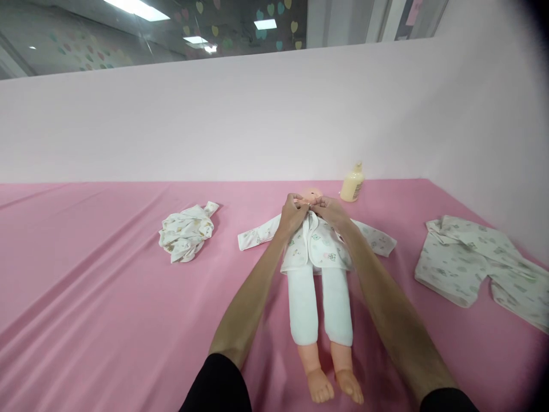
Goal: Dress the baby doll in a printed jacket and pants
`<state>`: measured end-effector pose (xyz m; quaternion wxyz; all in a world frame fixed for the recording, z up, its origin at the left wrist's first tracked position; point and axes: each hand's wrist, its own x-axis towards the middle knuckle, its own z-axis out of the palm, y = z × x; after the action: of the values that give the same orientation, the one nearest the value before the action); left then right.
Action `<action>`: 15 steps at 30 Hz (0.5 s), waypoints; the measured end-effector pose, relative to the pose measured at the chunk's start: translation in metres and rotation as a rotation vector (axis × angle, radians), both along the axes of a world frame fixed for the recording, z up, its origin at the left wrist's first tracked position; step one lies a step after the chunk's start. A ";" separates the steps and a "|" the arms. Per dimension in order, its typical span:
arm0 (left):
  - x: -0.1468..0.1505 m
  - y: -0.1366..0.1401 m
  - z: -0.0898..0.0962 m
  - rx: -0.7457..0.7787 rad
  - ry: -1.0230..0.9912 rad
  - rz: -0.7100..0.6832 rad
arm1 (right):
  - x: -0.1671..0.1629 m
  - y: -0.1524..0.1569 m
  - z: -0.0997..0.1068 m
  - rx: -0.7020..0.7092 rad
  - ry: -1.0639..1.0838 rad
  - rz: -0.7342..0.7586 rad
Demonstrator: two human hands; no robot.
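Head view: a pink sheet (107, 320) is covering the whole surface, its smooth fabric running in long soft creases on the left. Plain white walls (193, 126) are closing off the far and right sides, and above the far one a glass window (240, 28) is showing bright rectangular lights and pastel heart shapes.

A doll (337, 303) is lying on its back in the middle, head far and bare, smooth plastic feet near. Its soft white legs are looking plump and fabric-like. A thin white printed jacket (323, 243) is covering its torso, sleeves spreading left and right, the rounded front edges meeting below the neck. The left hand (294, 214) and right hand (330, 212) are pinching the jacket at the neckline, fingertips nearly together.

A crumpled printed garment (187, 233) is lying bunched to the left; flat printed trousers (480, 260) are spreading to the right. Beyond the right hand, a pale yellow pump bottle (352, 184) is standing near the far wall.
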<state>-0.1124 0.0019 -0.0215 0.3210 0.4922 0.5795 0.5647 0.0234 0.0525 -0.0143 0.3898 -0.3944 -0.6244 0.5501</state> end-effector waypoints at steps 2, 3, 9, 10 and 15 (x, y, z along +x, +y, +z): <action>-0.002 0.001 -0.003 0.031 -0.008 -0.041 | -0.001 0.001 -0.001 0.048 -0.061 -0.026; -0.004 0.002 -0.004 0.040 -0.012 -0.055 | -0.002 0.002 -0.002 0.073 -0.085 -0.035; -0.007 0.007 -0.006 0.049 -0.021 -0.055 | -0.004 0.008 -0.009 0.102 -0.098 -0.007; -0.007 0.007 -0.006 0.046 -0.021 -0.050 | -0.004 0.008 -0.009 0.110 -0.100 -0.011; -0.006 0.009 -0.004 0.040 -0.008 -0.035 | -0.005 0.007 -0.012 0.159 -0.090 -0.035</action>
<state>-0.1182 0.0106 -0.0254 0.3232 0.5063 0.5583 0.5723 0.0185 0.0591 -0.0259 0.4009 -0.3978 -0.6759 0.4735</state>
